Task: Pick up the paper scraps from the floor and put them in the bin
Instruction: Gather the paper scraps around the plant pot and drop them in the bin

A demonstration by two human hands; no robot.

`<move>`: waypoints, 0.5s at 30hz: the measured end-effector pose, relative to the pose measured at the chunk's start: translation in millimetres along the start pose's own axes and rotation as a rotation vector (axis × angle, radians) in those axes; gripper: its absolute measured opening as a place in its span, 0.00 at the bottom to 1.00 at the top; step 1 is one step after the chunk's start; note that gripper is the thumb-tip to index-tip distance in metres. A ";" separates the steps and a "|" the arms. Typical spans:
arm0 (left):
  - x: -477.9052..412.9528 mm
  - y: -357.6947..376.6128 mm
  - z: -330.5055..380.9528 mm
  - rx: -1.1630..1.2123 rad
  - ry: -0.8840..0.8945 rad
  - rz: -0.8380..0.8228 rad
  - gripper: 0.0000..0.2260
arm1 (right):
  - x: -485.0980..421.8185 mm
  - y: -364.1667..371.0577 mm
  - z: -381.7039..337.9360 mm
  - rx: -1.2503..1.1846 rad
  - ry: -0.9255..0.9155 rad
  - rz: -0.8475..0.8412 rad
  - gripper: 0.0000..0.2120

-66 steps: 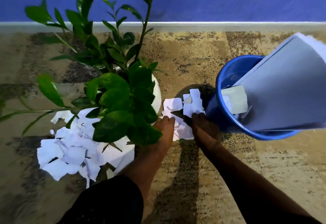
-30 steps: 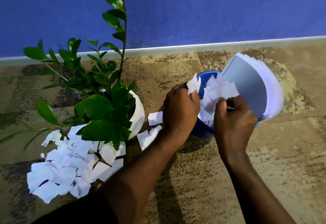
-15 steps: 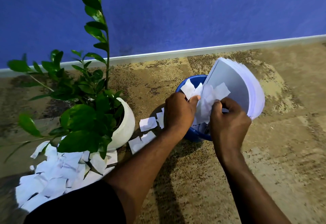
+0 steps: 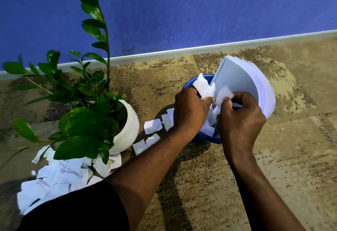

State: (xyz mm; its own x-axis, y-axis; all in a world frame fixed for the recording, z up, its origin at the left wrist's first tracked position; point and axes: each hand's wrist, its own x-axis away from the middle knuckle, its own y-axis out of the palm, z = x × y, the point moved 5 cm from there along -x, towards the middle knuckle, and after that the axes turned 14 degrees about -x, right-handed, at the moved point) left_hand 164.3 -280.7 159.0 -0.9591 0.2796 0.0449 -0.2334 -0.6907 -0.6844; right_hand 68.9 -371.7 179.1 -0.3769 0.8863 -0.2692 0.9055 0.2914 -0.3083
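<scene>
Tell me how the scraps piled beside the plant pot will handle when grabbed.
The paper scraps look thin and creased, so probably light and floppy. They overlap loosely, so one grab likely leaves some behind. A few lie against the white pot, probably needing fingertips.

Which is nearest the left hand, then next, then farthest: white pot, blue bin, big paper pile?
1. The blue bin, right beneath the left hand.
2. The white pot, to its left.
3. The big paper pile, far lower left.
</scene>
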 end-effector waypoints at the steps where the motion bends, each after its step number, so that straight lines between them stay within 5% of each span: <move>1: -0.1 0.1 1.1 0.013 0.018 -0.006 0.15 | 0.4 0.8 -0.3 0.000 -0.007 0.001 0.05; 9: 0.0 13.1 1.8 0.197 0.179 -0.171 0.21 | 4.0 6.6 3.4 -0.006 -0.032 -0.048 0.10; 15: 7.3 -13.5 -20.0 0.232 0.252 0.044 0.15 | 31.1 8.8 -5.2 -0.026 -0.181 -0.054 0.08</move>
State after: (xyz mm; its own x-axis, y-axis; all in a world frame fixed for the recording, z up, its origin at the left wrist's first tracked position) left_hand 163.6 -256.1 154.1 -0.9061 0.3818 -0.1823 -0.2504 -0.8312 -0.4963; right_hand 66.2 -339.7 172.8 -0.4519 0.7903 -0.4137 0.8869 0.3483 -0.3035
